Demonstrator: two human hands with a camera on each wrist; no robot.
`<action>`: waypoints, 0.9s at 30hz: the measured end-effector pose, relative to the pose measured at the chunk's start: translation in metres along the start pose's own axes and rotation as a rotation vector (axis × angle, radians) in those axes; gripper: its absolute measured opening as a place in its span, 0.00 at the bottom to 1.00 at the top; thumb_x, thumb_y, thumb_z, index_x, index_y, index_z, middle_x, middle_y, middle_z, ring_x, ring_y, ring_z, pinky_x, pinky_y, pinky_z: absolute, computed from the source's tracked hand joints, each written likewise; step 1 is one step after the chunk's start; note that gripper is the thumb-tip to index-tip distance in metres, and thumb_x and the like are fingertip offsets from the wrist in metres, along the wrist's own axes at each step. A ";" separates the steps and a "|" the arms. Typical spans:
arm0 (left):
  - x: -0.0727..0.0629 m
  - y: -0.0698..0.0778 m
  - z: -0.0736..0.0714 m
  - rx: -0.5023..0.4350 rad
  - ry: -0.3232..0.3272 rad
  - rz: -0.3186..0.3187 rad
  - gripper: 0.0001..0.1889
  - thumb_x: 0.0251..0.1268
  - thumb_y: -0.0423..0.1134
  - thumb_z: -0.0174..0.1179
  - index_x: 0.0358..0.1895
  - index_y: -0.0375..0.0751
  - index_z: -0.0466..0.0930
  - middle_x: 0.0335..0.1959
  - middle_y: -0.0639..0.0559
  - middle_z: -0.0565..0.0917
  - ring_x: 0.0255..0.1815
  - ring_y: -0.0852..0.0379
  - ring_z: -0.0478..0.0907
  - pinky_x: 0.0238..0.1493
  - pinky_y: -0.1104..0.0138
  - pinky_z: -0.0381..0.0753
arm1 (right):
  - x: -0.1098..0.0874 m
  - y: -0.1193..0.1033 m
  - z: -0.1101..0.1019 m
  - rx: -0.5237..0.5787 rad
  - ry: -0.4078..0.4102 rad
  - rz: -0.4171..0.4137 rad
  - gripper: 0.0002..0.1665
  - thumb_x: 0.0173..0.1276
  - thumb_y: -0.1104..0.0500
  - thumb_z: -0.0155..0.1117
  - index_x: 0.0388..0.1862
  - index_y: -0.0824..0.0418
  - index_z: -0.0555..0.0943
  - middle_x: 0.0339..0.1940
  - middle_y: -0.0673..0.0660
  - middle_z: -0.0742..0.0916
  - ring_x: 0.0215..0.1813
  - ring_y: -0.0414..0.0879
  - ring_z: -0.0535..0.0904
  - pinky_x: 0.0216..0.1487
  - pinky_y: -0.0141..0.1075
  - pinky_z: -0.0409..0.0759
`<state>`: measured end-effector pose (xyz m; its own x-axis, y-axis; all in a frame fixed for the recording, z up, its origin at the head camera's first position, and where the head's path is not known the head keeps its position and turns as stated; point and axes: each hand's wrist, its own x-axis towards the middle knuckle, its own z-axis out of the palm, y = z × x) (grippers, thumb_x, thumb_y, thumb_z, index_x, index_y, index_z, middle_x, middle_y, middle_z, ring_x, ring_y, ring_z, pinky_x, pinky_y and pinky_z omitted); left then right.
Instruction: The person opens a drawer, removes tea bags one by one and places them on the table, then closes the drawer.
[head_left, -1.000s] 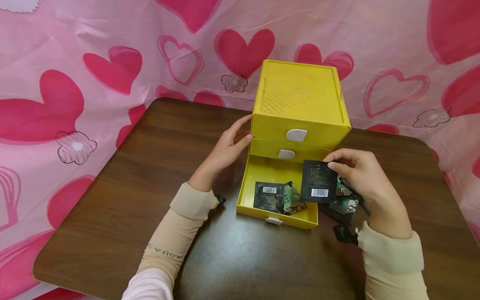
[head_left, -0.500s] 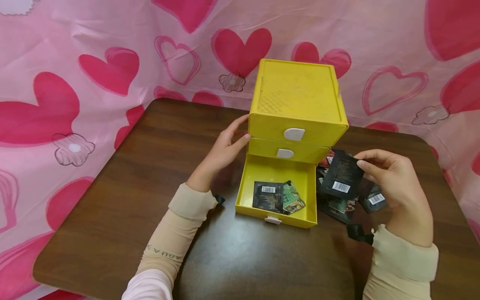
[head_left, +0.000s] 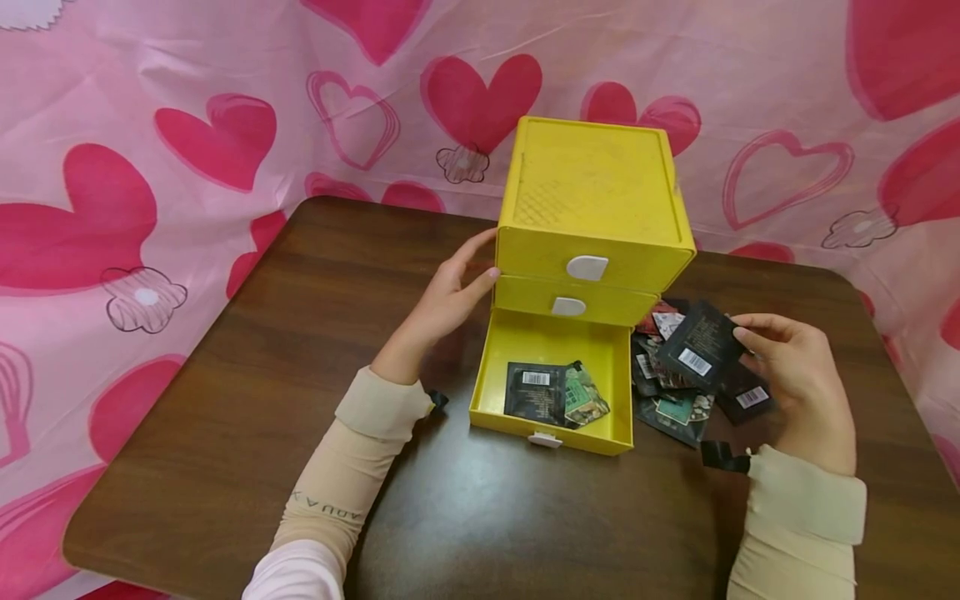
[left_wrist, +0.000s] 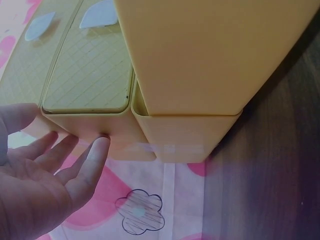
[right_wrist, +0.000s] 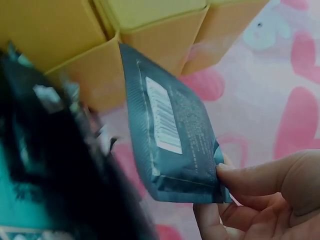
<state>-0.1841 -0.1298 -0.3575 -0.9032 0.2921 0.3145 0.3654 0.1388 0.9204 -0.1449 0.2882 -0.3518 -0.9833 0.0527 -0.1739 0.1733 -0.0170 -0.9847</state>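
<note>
A yellow drawer cabinet (head_left: 596, 179) stands on the table with its bottom drawer (head_left: 551, 337) pulled out. Inside the drawer lie a black sachet (head_left: 534, 392) with a barcode and a green-printed sachet (head_left: 584, 395). My left hand (head_left: 450, 304) rests against the cabinet's left side, its fingertips (left_wrist: 101, 142) touching the wall with the fingers fairly straight. Right of the drawer, my right hand (head_left: 798, 367) pinches a black sachet (head_left: 703, 343) by its edge between thumb and fingers. In the right wrist view this sachet (right_wrist: 170, 130) shows a white barcode. Beneath it is a heap of sachets (head_left: 678, 412).
The dark wooden table (head_left: 300, 333) extends around the cabinet. A pink cloth (head_left: 360, 100) with hearts hangs behind it. The two upper drawers, with white handles (head_left: 587, 267), are closed. Another black sachet (head_left: 746, 396) lies at the heap's right edge.
My right hand has moved right with the black sachet, from over the drawer's right edge to above the heap. The left hand has stayed at the cabinet.
</note>
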 end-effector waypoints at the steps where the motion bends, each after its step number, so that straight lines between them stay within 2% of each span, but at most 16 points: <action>1: 0.000 0.000 0.000 0.001 0.000 -0.001 0.28 0.73 0.35 0.53 0.74 0.41 0.58 0.71 0.48 0.65 0.62 0.45 0.71 0.63 0.54 0.69 | 0.002 0.004 -0.002 -0.003 0.000 0.016 0.09 0.68 0.66 0.63 0.35 0.55 0.88 0.37 0.44 0.81 0.35 0.36 0.76 0.33 0.25 0.80; 7: 0.000 0.001 0.000 0.002 -0.001 0.001 0.29 0.73 0.35 0.54 0.74 0.41 0.58 0.71 0.48 0.65 0.62 0.44 0.71 0.63 0.57 0.70 | 0.009 0.019 -0.008 -0.045 -0.006 0.072 0.12 0.70 0.66 0.61 0.34 0.53 0.88 0.38 0.42 0.80 0.36 0.35 0.74 0.33 0.25 0.79; 11: 0.000 0.000 0.000 0.005 -0.002 -0.005 0.29 0.73 0.35 0.54 0.74 0.41 0.58 0.71 0.48 0.65 0.62 0.46 0.72 0.63 0.57 0.70 | 0.011 0.023 -0.008 -0.110 0.026 0.065 0.14 0.70 0.67 0.60 0.32 0.50 0.88 0.35 0.42 0.80 0.34 0.36 0.74 0.32 0.25 0.77; 16: 0.000 0.001 -0.001 0.004 0.000 -0.001 0.29 0.73 0.35 0.54 0.74 0.41 0.58 0.72 0.48 0.65 0.62 0.46 0.72 0.63 0.57 0.70 | 0.014 0.022 -0.003 -0.304 0.139 0.014 0.12 0.70 0.65 0.61 0.35 0.49 0.86 0.30 0.43 0.79 0.33 0.38 0.71 0.30 0.24 0.75; 21: 0.000 0.001 -0.002 0.006 0.003 0.000 0.28 0.73 0.35 0.54 0.74 0.41 0.59 0.72 0.48 0.65 0.62 0.45 0.71 0.64 0.55 0.69 | 0.016 0.020 0.003 -0.466 0.194 -0.023 0.07 0.71 0.62 0.59 0.42 0.50 0.82 0.31 0.41 0.77 0.36 0.37 0.69 0.32 0.21 0.74; 23: 0.000 0.001 -0.002 0.009 0.000 -0.007 0.29 0.73 0.36 0.54 0.74 0.42 0.58 0.72 0.48 0.65 0.63 0.46 0.71 0.64 0.56 0.69 | 0.014 0.018 0.005 -0.526 0.233 -0.058 0.06 0.71 0.62 0.59 0.45 0.56 0.80 0.30 0.38 0.77 0.36 0.35 0.70 0.34 0.20 0.73; 27: 0.000 0.000 -0.001 0.004 -0.004 -0.012 0.29 0.73 0.36 0.54 0.74 0.42 0.58 0.72 0.49 0.65 0.63 0.46 0.71 0.63 0.57 0.70 | 0.008 0.009 0.011 -0.662 0.305 -0.133 0.15 0.72 0.58 0.59 0.52 0.67 0.78 0.29 0.33 0.75 0.35 0.32 0.70 0.35 0.22 0.69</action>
<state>-0.1842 -0.1305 -0.3570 -0.9068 0.2937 0.3022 0.3550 0.1459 0.9234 -0.1513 0.2778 -0.3619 -0.9561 0.2892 0.0481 0.1453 0.6098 -0.7791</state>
